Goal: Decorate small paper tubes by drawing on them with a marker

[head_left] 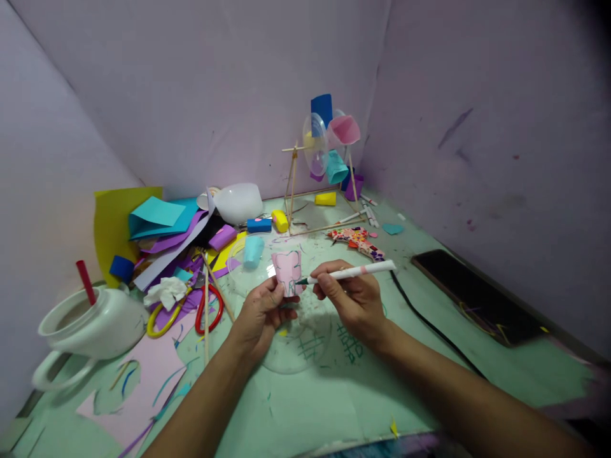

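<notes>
Between the fingers of my left hand [265, 312] is a small pink paper cup [287, 270], with dark wavy outlines drawn on its side. My right hand [351, 296] grips a white marker [356, 272]; its dark tip touches or nearly touches the cup's lower right side. Under my hands lies a clear plastic disc [291, 362] on the green table covering. A light blue paper cup [253, 250] stands just behind my left hand. Green pen marks [350, 343] show on the covering below my right hand.
A stick-framed wheel with clear discs [316, 145] and coloured paper cups stands at the back. Left are coloured paper sheets [157, 216], red-handled scissors [210, 312], yellow-handled scissors [165, 321] and a white teapot-like pot [105, 324]. A phone [470, 296] and black cable [424, 318] lie right.
</notes>
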The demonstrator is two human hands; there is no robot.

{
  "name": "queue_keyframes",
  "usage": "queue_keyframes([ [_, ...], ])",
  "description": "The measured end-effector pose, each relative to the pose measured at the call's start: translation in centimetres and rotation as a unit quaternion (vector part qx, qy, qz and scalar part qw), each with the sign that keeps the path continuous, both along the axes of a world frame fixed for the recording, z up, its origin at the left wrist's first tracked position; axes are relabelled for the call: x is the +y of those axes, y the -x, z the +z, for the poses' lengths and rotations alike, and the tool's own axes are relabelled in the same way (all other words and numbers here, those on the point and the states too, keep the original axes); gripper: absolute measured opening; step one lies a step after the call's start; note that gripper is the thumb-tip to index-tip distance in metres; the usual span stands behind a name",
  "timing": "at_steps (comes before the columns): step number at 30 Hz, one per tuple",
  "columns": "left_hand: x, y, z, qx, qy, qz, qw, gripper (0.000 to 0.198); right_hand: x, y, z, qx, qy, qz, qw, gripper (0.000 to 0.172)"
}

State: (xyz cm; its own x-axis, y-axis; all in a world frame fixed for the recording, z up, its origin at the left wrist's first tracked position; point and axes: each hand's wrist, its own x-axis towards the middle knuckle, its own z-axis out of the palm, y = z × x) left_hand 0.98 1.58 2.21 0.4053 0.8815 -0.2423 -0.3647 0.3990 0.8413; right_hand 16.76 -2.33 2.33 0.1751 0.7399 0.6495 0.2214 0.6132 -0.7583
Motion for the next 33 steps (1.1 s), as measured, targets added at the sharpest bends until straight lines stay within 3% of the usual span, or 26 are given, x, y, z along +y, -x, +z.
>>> queue_keyframes([
  [8, -0.16, -0.12, 0.24, 0.019, 0.0, 0.007, 1.0, 0.039, -0.01, -0.09, -0.11, -0.059, -0.03, -0.025, 0.997, 0.009],
  [26, -0.02, -0.22, -0.16, 0.004, -0.016, 0.019, 1.0, 0.027, 0.01, 0.02, -0.1, -0.076, -0.02, -0.018, 0.997, 0.009],
  [33, -0.06, -0.23, -0.09, 0.0, -0.011, 0.021, 1.0, 0.031, 0.06, 0.19, -0.22, -0.081, -0.007, -0.016, 0.997, 0.01],
])
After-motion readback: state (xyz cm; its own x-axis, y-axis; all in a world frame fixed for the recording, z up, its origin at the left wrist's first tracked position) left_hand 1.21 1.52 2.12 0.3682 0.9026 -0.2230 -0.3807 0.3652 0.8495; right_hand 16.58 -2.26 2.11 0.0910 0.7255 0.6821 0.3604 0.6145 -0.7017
